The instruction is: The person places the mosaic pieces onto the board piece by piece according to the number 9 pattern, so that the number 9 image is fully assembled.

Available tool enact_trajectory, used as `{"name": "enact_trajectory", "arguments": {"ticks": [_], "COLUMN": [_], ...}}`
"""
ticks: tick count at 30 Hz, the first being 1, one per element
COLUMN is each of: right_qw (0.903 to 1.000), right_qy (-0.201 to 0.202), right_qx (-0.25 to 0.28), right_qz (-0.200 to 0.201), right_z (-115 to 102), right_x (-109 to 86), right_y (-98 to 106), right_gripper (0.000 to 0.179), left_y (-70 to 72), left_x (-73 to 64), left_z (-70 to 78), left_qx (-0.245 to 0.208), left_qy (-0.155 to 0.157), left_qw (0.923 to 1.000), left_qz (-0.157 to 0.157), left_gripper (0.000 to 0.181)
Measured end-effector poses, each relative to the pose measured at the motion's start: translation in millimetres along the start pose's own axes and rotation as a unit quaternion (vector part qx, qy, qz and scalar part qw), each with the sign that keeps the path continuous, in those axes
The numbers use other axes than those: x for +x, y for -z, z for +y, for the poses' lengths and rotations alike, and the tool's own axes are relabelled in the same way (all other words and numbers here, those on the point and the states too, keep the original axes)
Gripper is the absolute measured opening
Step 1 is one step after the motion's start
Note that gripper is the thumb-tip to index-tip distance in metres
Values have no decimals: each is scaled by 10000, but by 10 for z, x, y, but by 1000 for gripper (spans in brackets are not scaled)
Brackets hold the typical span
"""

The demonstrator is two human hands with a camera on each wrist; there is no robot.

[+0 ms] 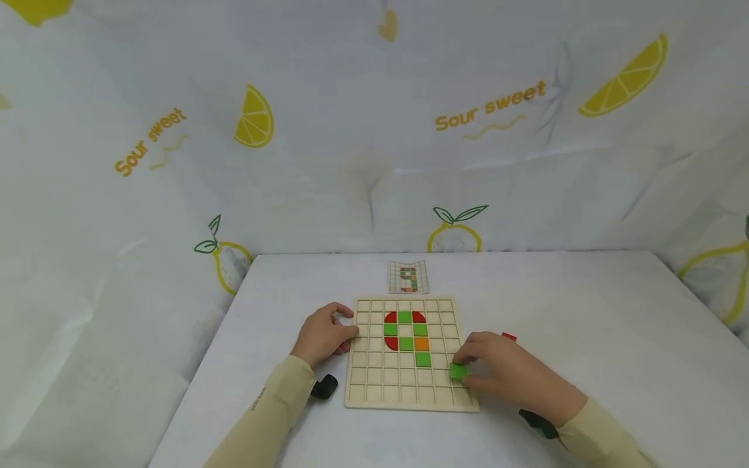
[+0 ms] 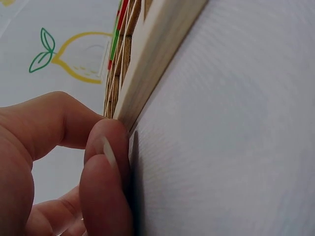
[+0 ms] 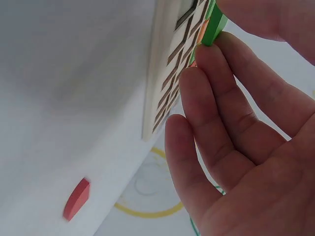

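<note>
A wooden grid board [image 1: 374, 377] lies flat on the white table. Green squares, red rounded pieces and an orange square sit in its cells, in a shape like a 9. At the board's left edge, my left hand [image 1: 322, 335] has curled fingertips on the rim; the left wrist view shows them close up against the wooden side. My right hand [image 1: 503, 367] pinches a green square tile [image 1: 458, 371] between thumb and fingers over the board's right part. In the right wrist view that tile [image 3: 214, 27] is tilted, partly hidden by the thumb.
Behind the board lies a small printed card [image 1: 409, 277] showing a similar coloured pattern on a grid. A loose red piece [image 1: 509, 336] lies on the table right of the board, beyond my right hand. A lemon-print cloth [image 1: 328, 182] hangs behind the table.
</note>
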State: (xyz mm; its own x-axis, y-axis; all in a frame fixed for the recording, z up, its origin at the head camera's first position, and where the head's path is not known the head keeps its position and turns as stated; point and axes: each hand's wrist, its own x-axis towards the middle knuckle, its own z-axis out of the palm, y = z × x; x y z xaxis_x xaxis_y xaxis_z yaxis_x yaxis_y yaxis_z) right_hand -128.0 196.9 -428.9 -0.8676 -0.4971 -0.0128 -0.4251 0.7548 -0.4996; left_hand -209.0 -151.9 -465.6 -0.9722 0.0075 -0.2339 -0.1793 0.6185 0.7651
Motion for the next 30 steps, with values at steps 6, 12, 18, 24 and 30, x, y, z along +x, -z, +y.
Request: {"name": "enact_trajectory", "arguments": {"ticks": [6, 12, 18, 24, 30], "right_qw": [9999, 9995, 9993, 9991, 9990], "right_qy": [76, 210, 155, 197, 124], "right_qx": [22, -53, -72, -199, -220], "right_qz": [-73, -210, -320, -309, -379], "right_z": [-136, -195, -251, -276, -284], "right_x": [145, 252, 320, 368, 395], "right_y": [-59, -112, -168, -200, -233], "right_gripper": [23, 21, 20, 20, 20], "left_y": [-16, -20, -9, 3, 15], "left_x": [-2, 13, -27, -30, -25], "left_z": [5, 2, 35, 38, 22], "left_qx": [6, 7, 7, -17, -35], "left_qy": [-48, -43, -69, -2, -21], "left_qw": [10000, 10000, 10000, 10000, 10000], "left_qz": [-15, -53, -44, -9, 15], "left_gripper": [32, 32, 33, 33, 33]}}
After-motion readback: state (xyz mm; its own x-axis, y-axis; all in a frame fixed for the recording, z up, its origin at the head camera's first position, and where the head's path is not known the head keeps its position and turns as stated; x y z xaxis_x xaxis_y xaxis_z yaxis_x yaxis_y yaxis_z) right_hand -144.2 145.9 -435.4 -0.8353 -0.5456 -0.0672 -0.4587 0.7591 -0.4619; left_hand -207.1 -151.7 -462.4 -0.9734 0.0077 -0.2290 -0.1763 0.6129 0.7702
